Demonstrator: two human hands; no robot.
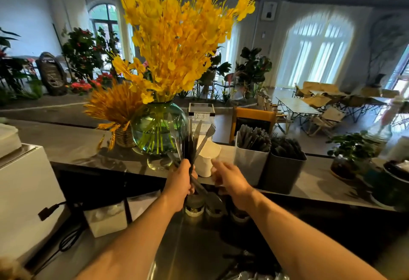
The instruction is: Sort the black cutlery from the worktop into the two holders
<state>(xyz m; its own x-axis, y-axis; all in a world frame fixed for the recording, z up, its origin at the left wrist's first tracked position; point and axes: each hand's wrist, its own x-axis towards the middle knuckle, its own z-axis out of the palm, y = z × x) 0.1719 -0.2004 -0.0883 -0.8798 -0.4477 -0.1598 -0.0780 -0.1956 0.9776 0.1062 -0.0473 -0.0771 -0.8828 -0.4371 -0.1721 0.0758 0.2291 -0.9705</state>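
My left hand (180, 177) grips a bunch of black cutlery (192, 141) upright above the raised counter, forks and knives fanning out at the top. My right hand (228, 179) is blurred, held just right of the bunch with its fingers apart and nothing in it. On the counter to the right stand two holders side by side: a white holder (250, 164) filled with black cutlery and a dark grey holder (283, 171), also holding black pieces. More black cutlery (241, 259) lies on the steel worktop near the lower edge.
A white paper cup stack (207, 160) stands behind my hands. A green glass vase (158, 128) with yellow flowers and a wheat bundle (117, 111) stand at left. Jars (194, 205) sit below the counter. A white appliance (24, 193) is at far left, potted plants (347, 153) at right.
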